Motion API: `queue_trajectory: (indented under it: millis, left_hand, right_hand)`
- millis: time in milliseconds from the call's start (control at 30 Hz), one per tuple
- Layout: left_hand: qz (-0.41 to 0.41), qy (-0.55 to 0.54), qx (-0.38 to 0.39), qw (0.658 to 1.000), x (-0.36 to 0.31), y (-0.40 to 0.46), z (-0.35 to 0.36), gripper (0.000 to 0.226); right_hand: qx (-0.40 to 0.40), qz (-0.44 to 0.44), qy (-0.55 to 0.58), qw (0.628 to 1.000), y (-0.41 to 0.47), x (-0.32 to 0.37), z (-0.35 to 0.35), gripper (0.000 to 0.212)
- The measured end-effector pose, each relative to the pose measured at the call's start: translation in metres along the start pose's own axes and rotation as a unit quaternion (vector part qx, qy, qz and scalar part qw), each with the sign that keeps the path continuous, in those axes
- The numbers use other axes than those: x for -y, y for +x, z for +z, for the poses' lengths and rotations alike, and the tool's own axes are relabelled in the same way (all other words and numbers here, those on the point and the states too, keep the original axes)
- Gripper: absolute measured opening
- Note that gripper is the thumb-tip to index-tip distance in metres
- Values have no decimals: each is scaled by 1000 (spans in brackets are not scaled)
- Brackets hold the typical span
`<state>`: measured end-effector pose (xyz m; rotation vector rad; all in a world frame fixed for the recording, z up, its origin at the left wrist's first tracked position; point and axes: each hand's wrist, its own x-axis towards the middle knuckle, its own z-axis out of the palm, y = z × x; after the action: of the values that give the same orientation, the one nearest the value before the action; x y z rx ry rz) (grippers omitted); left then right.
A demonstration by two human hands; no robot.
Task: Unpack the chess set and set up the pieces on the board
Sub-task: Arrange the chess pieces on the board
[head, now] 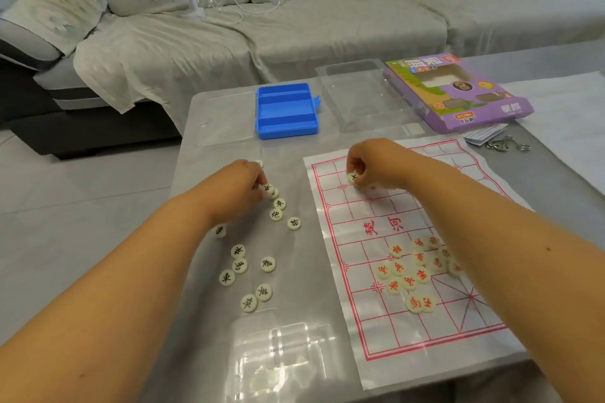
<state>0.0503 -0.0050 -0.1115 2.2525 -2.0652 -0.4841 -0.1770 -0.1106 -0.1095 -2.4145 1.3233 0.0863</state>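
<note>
Both hands pinch one black-marked piece (353,178) each (left hand (244,186), right hand (371,162)) above the board (357,232).

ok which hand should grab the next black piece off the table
Left, probably. The left hand already touches the loose black pieces scattered on the table, left of the board. The right hand is occupied, its grip pinching a piece over the board's far side.

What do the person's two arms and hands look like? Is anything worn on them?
Both forearms are bare up to the frame edge; no sleeve shows. The left hand and right hand show no glove, ring, watch or bracelet on the visible sides. The right forearm bears a small dark mark.
</note>
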Motion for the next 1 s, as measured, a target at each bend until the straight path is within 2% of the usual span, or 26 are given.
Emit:
queue_trajectory:
  millis: [233, 367, 433, 567, 667, 767, 900, 1000]
  left_hand:
    - [50, -50, -28, 997, -103, 32, 10, 29]
    - [67, -23, -15, 997, -146, 48, 34, 33]
    - [72, -15, -5, 997, -152, 49, 44, 34]
    - [60, -63, -13, 996, -138, 43, 36, 44]
    - [35, -93, -50, 994, -102, 35, 10, 30]
    - [1, -78, -67, 995, -54, 24, -8, 14]
    - [-21, -42, 47, 998, -17, 13, -7, 30]
    - [7, -54, 102, 993, -10, 8, 0, 48]
  right_hand:
    - [-13, 57, 8, 998, -20, -55, -8, 17]
    - [-18, 60, -3, 998, -22, -65, -8, 17]
    - [-23, 59, -4, 998, -23, -67, -9, 25]
    - [-79, 38, -5, 996, -26, -62, -14, 32]
    - [-107, 12, 27, 994, -29, -41, -16, 29]
    - [-69, -22, 68, 995, -33, -6, -5, 28]
    - [-8, -85, 80, 993, -32, 41, 23, 40]
    - [-3, -108, 59, 992, -30, 63, 43, 48]
